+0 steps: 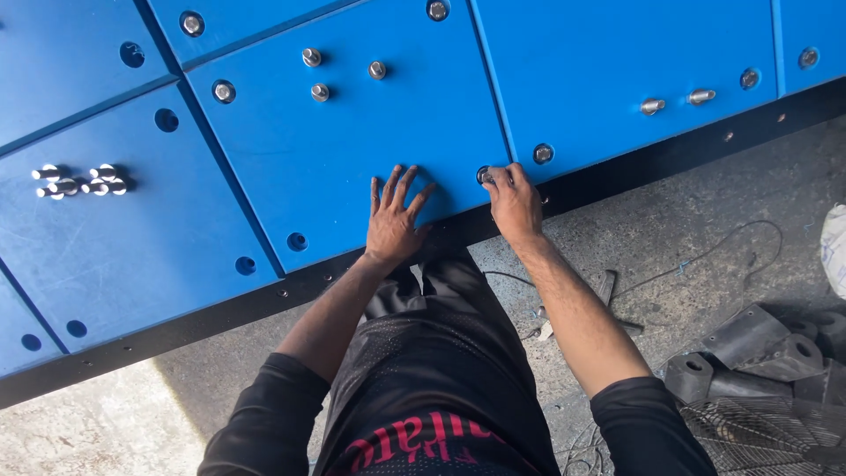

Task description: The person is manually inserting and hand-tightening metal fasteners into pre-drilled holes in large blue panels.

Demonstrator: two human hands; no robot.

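My left hand [394,220] lies flat with fingers spread on a large blue panel [352,150], near its lower edge. My right hand [513,201] rests at the panel's lower right corner, its fingertips pinched on a silver bolt [485,175] sitting in a hole there. Another bolt [544,153] is seated in the neighbouring blue panel [617,62] just to the right. Loose bolts [319,92] stand on the panel above my hands.
Blue panels sit on a black frame [264,300] with several open holes [297,241]. A cluster of loose bolts [79,181] lies at left, two more bolts [679,100] at right. Black metal parts [758,348] and wire mesh [758,432] lie on the concrete floor at lower right.
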